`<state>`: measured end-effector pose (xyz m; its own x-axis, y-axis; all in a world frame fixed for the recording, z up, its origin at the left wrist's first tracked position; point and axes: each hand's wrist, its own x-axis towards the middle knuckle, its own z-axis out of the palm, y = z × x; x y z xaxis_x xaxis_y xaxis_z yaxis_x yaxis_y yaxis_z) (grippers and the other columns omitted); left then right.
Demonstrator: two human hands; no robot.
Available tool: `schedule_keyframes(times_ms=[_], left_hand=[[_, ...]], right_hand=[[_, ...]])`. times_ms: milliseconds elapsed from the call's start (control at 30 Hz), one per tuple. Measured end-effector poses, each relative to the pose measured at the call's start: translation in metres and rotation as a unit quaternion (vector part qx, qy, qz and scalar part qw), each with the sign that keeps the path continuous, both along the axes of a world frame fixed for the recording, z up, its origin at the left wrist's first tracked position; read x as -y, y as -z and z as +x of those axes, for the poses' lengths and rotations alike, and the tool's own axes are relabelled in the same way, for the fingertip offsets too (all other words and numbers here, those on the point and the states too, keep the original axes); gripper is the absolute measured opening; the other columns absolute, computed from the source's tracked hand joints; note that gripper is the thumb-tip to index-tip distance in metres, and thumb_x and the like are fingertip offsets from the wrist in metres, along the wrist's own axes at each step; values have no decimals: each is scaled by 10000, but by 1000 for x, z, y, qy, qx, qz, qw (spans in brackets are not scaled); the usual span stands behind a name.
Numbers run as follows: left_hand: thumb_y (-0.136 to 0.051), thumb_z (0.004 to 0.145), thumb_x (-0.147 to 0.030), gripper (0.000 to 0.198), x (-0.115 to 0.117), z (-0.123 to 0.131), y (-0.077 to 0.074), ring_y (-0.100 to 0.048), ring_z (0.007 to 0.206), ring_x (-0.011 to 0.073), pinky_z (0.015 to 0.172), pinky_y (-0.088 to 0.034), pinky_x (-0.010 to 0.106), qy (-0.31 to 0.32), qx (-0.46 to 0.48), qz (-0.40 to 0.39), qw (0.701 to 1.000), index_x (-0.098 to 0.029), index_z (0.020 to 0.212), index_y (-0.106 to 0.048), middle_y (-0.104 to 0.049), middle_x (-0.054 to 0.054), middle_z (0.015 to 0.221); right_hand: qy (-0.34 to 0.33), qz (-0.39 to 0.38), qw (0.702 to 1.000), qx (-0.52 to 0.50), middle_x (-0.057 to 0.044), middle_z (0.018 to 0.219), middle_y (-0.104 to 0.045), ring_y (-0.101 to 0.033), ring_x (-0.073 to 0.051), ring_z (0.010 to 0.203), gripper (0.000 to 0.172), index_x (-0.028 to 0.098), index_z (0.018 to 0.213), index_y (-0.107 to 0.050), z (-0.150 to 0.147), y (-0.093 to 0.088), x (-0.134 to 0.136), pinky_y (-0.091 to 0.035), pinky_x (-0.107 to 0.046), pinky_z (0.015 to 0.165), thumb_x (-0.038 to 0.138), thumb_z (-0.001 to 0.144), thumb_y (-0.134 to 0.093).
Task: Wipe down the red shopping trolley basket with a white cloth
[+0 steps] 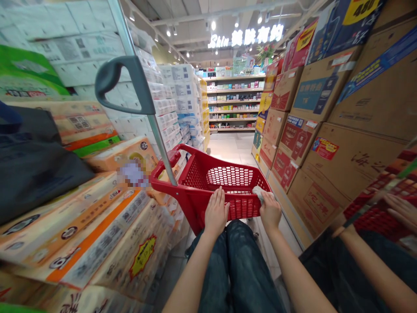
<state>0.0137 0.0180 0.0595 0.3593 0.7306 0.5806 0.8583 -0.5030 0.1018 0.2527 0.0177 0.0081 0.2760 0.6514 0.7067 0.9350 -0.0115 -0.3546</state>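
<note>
Red basket [239, 200], near side under hands [216, 209]

Looks bright, lit from above by ceiling spotlights [213, 25]. Flares white at the sign [248, 35], gleams pale on the far floor [224, 143]. Dims around the dark bag [39, 161] and trousers [250, 269]. Stretches and tilts the cartons [371, 91] toward the right edge. Softens over the lowest packs [97, 301] at left. Breaks into pixel blocks at one patch [132, 174].

Head-worn view, facing forward and down, near red basket [243, 200]
</note>
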Motion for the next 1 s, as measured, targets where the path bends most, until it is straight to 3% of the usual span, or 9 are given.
schedule_keyframes(times_ms=[167,267,400,667,767,867,1000], left_hand=[[-367,975,-231,505,1,1,-2,-289,1438,239,1175,-306,423,-6,-17,-5,1000,-74,1454,-343,-345,132,1537],[-373,946,-178,498,1,0,-3,-315,1426,245,1171,-311,436,-4,-26,-5,1000,-68,1431,-385,-398,137,1508],[-374,932,-164,506,1,-3,-3,-340,1414,245,1161,-328,444,0,-20,4,1000,-78,1431,-389,-430,132,1488],[-383,933,-175,508,3,-3,-5,-348,1408,241,1169,-316,414,3,-9,-17,1000,-59,1428,-387,-440,124,1482],[-388,920,-162,521,3,-2,-4,-335,1414,241,1173,-307,411,9,-5,-19,1000,-60,1431,-382,-429,117,1490],[-396,902,-147,544,3,-1,-3,-326,1418,246,1175,-304,413,14,-4,-20,1000,-64,1439,-370,-414,114,1501],[-396,882,-129,560,2,-1,-3,-327,1418,245,1171,-313,426,18,1,-13,1000,-77,1439,-369,-416,113,1499]], right_hand=[[-106,4,993,47,-90,1294,-629,-568,-234,1204,453,174,1256,-608,-90,-15,-10,-428,-373,976,72,861,-411],[-141,3,989,48,-81,1304,-623,-561,-222,1216,436,175,1286,-590,-117,-18,-14,-423,-365,984,107,899,-402],[-172,5,982,81,-58,1298,-630,-555,-200,1226,457,209,1322,-563,-96,-17,-13,-409,-345,972,101,911,-394],[-166,9,980,111,-52,1253,-658,-602,-186,1157,380,231,1282,-584,30,-3,-2,-408,-338,904,173,966,-382],[-156,14,982,107,-47,1215,-680,-618,-196,1130,346,234,1272,-588,59,0,0,-417,-341,870,229,977,-408],[-170,22,979,113,-41,1173,-700,-632,-195,1090,308,233,1230,-615,50,-7,-4,-415,-339,864,251,973,-448],[-246,12,958,150,-49,1158,-706,-624,-192,1081,293,223,1199,-633,-17,-27,-18,-404,-341,880,222,972,-448]])
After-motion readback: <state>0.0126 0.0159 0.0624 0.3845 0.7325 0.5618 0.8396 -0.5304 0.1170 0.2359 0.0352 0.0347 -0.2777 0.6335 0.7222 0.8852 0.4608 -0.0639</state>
